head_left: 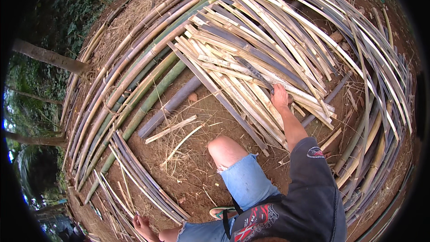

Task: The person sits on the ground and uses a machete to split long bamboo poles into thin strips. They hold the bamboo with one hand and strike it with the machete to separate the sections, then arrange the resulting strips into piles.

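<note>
Gripping a dark blade-like tool (251, 69), the R hand (280, 97) is closing round its near end, w/ the tool lying up-L over split bamboo strips (248, 98) directly below the grip. L hand (142, 227) is hanging well apart, lower L, nr thin strips (147, 181); can't tell if it's holding anything. Prob. well along: lots split, whole poles (170, 77) L of grip prob. awaiting splitting.
</note>
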Available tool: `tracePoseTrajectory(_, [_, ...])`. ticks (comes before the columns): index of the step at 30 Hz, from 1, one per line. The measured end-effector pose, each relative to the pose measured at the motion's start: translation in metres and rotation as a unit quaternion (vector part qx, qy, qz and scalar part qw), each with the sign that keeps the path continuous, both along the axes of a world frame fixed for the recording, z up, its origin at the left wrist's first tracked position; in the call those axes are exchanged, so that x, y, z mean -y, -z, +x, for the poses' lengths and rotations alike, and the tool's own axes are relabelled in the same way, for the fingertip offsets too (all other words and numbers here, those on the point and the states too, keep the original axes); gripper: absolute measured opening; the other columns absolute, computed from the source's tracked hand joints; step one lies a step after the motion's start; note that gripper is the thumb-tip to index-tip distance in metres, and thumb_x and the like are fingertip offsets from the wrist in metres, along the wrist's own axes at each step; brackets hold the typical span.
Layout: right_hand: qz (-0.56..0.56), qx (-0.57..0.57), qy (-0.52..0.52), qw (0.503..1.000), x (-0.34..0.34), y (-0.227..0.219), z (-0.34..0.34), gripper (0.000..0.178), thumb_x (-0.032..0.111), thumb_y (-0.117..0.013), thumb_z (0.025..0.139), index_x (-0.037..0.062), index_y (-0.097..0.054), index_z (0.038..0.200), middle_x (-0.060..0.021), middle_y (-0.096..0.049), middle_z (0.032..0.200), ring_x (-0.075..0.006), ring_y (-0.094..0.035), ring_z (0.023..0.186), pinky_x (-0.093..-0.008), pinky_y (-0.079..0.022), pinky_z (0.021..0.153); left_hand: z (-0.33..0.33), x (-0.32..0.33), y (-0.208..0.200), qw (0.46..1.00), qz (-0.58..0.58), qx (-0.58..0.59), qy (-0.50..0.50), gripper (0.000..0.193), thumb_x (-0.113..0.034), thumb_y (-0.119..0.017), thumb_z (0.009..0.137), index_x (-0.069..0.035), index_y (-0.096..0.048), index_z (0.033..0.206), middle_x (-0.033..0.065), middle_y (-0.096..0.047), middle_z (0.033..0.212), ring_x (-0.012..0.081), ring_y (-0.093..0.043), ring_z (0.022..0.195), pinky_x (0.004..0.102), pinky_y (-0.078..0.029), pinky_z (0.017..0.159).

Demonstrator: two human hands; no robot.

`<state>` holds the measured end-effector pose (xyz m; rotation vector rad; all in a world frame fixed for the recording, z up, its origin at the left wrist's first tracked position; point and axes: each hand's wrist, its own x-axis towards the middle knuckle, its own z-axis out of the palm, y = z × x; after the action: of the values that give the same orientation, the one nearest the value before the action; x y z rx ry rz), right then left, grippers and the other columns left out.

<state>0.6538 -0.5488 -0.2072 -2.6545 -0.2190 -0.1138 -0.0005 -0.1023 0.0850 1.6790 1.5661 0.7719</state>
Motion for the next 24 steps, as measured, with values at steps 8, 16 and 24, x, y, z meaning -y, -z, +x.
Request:
tracePoseTrajectory(8, [-0.037,-0.006,-0.031,0.999,0.001,-0.031,0.012,0.023,0.004,-0.065,0.075,0.0031,-0.059,0.097,-0.0187,-0.068,0.092,-0.0401,-0.066,0.084,-0.0498,-0.052,0.079,0.007,0.004,-0.019,0.997,0.033,-0.039,0.056,0.033,-0.028,-0.058,0.099,-0.005,-0.057,0.123,0.0030,-0.063,0.082,0.0085,-0.059,0.066,0.0210,-0.043,0.057])
tracePoseTrajectory(16, [0.200,-0.047,-0.171,0.964,-0.062,-0.175,0.047,0.018,0.012,-0.074,0.077,0.0009,-0.066,0.088,-0.0192,-0.066,0.075,-0.0351,-0.065,0.073,-0.0432,-0.049,0.068,0.039,0.002,-0.036,0.994,0.053,0.058,0.081,0.031,-0.024,-0.055,0.100,-0.001,-0.057,0.122,0.0047,-0.062,0.084,0.0093,-0.059,0.074,0.0249,-0.051,0.068])
tracePoseTrajectory(24, [0.431,-0.138,-0.399,0.798,-0.223,-0.340,0.009,0.019,0.009,-0.078,0.079,0.0029,-0.061,0.084,-0.0039,-0.068,0.084,-0.0085,-0.060,0.074,-0.0260,-0.048,0.071,0.200,-0.008,-0.145,0.951,0.156,0.196,0.181,0.038,-0.027,-0.053,0.101,0.002,-0.056,0.125,0.0092,-0.067,0.095,0.0176,-0.066,0.094,0.0334,-0.055,0.089])
